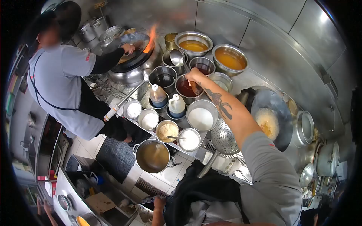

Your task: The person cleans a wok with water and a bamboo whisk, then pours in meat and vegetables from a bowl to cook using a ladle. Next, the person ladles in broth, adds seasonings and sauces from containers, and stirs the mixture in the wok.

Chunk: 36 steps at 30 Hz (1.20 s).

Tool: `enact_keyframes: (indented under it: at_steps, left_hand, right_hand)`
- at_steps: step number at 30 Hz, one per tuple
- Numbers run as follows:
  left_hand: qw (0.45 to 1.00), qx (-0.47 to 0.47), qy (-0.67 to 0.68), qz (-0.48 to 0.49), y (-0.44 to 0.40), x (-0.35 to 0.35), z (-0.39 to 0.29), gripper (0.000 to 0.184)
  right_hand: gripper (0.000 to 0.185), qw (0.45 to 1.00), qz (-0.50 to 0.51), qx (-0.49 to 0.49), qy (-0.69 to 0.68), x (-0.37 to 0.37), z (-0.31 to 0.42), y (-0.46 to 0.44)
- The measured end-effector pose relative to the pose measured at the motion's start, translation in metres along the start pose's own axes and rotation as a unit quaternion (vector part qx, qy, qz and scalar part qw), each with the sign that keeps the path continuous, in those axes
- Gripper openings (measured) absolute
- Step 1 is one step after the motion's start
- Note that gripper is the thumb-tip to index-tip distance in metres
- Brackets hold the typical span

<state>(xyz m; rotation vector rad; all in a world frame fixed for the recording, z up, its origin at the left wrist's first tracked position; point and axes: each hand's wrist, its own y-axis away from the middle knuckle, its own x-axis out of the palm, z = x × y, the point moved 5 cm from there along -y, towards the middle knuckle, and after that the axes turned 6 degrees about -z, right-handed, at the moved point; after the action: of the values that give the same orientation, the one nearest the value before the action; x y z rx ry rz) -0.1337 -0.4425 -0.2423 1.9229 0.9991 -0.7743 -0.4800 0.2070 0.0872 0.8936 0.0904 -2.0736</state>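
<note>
My right hand point(194, 76) is closed around the handle of a ladle point(176, 57). The ladle's bowl is over the pots at the back, and its brown handle end shows below my hand, over a pot of red-brown liquid point(187, 88). Near the bottom edge, my left hand point(159, 203) is closed on something dark and shiny that I cannot make out. A perforated strainer point(225, 137) lies below my right forearm. To the right, a wok point(282, 132) holds pale, foamy food. Two squeeze bottles point(176, 104) stand in containers among the pots.
At the left, a co-worker point(68, 75) holds a wok point(132, 52) with flames point(151, 37) rising beside it. Bowls of white and yellow powder point(167, 131) line the counter's front. A pot of cloudy liquid point(152, 156) stands below them. Bowls of orange liquid point(230, 59) sit behind.
</note>
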Motion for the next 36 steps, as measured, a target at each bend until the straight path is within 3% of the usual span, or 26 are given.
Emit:
enact_keyframes:
  at_steps: [1, 3, 8, 12, 16, 19, 23, 28, 30, 33, 36]
  left_hand:
    - [0.997, -0.077, -0.003, 0.004, 0.018, -0.003, -0.002, 0.034]
    - [0.994, -0.096, 0.052, 0.017, 0.037, 0.015, 0.021, 0.032]
    - [0.992, -0.101, 0.069, 0.039, 0.033, 0.023, 0.042, 0.030]
    - [0.999, -0.028, 0.013, 0.041, 0.015, 0.013, 0.037, 0.029]
    - [0.973, 0.159, -0.166, -0.010, -0.002, 0.031, 0.051, 0.023]
    - [0.973, 0.136, -0.188, -0.018, -0.009, 0.035, 0.052, 0.025]
    - [0.990, -0.036, -0.092, 0.103, -0.008, 0.037, 0.056, 0.027]
    - [0.990, -0.105, -0.037, 0.089, 0.005, 0.015, 0.040, 0.031]
    - [0.991, -0.102, -0.023, 0.081, 0.008, 0.012, 0.041, 0.032]
    - [0.993, -0.072, -0.039, 0.088, 0.009, 0.030, 0.069, 0.035]
    - [0.993, -0.071, -0.023, 0.089, 0.012, 0.027, 0.068, 0.034]
  right_hand:
    - [0.016, 1.000, 0.004, -0.008, 0.024, 0.002, 0.002, -0.003]
    - [0.017, 0.997, 0.012, -0.023, 0.073, 0.003, 0.003, -0.008]
    - [0.014, 0.995, 0.053, 0.021, -0.081, -0.008, -0.008, -0.013]
    - [0.017, 0.993, 0.038, 0.035, -0.104, -0.015, -0.016, -0.013]
    - [0.016, 0.995, 0.027, 0.027, -0.088, -0.023, -0.015, -0.008]
    - [0.015, 0.996, 0.020, 0.019, -0.082, -0.028, -0.009, 0.005]
    - [0.015, 0.991, 0.023, 0.018, -0.128, -0.026, -0.009, 0.007]
    - [0.014, 0.967, 0.059, 0.065, -0.239, -0.021, -0.009, 0.016]
    - [0.013, 0.963, 0.066, 0.070, -0.251, -0.019, -0.007, 0.021]
    - [0.012, 0.989, 0.019, 0.017, -0.146, -0.011, -0.016, 0.011]
    - [0.021, 0.991, 0.004, -0.005, -0.133, -0.011, -0.013, 0.023]
